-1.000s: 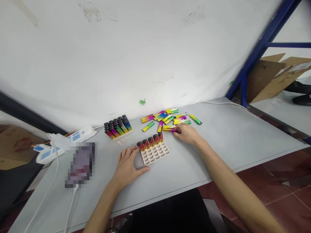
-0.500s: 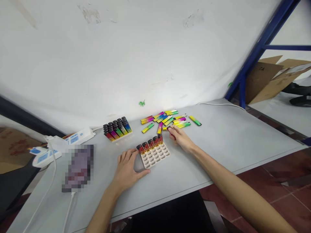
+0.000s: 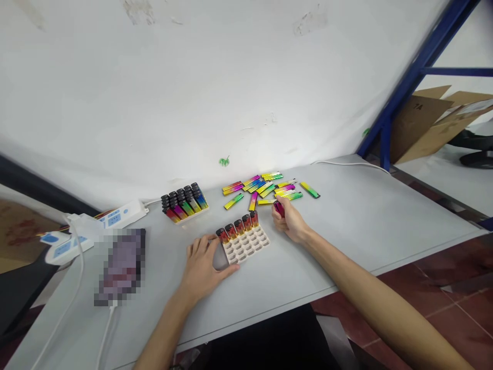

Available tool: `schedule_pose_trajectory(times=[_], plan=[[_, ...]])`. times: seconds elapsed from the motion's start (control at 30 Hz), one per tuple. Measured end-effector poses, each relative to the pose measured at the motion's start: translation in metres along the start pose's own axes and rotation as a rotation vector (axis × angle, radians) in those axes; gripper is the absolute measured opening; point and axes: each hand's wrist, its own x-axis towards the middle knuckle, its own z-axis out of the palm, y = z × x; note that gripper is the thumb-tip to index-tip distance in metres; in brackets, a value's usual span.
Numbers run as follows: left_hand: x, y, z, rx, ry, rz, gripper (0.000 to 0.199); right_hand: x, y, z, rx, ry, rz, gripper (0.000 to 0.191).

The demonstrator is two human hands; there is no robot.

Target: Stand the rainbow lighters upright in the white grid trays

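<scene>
My left hand (image 3: 202, 267) rests on the table against the left side of a white slotted tray (image 3: 248, 250), its thumb at the near corner and its fingers at the far one. Several red-and-gold lighters (image 3: 239, 227) with black tops stand upright in the tray's far row; the nearer slots hold nothing. Just right of the tray, my right hand (image 3: 289, 221) is closed around a magenta lighter (image 3: 279, 207), held above the table and partly hidden by the fingers. Beyond it lies a loose spread of shiny multicoloured lighters (image 3: 265, 189).
A second tray full of upright lighters (image 3: 187, 203) stands at the back left by the wall. Further left are a white power strip (image 3: 123, 215), a blurred-out flat device (image 3: 121, 267) and cables. Cardboard boxes (image 3: 419, 118) sit beyond a blue metal frame (image 3: 385, 139) at right.
My right hand has drawn slightly back and right from the loose lighters, lifting the magenta lighter and turning it more upright. My left hand stays at the tray.
</scene>
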Motion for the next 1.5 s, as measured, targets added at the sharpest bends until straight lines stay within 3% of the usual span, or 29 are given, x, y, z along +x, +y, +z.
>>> schedule_pose_trajectory(times=[0.2,0.87,1.03,1.23,1.37,1.5], plan=[[0.0,-0.001,0.001,-0.001,-0.011,0.0,0.066,0.002,0.003,0.002,-0.01,0.065,0.03,0.051],[0.0,-0.002,0.002,-0.012,-0.023,0.017,0.07,0.0,0.009,0.007,-0.083,0.076,-0.004,0.052],[-0.001,-0.002,0.002,-0.043,-0.015,0.02,0.065,-0.002,0.007,0.003,-0.323,-0.047,-0.209,0.043],[-0.001,0.0,0.001,-0.093,-0.021,0.014,0.061,-0.028,-0.014,-0.008,-0.788,0.016,-0.455,0.026],[-0.001,0.002,0.0,-0.106,-0.024,0.039,0.059,-0.055,-0.022,0.015,-0.767,-0.057,-0.482,0.022],[-0.001,0.004,-0.002,-0.13,-0.019,0.063,0.06,-0.064,-0.007,0.056,-0.766,-0.117,-0.547,0.015]])
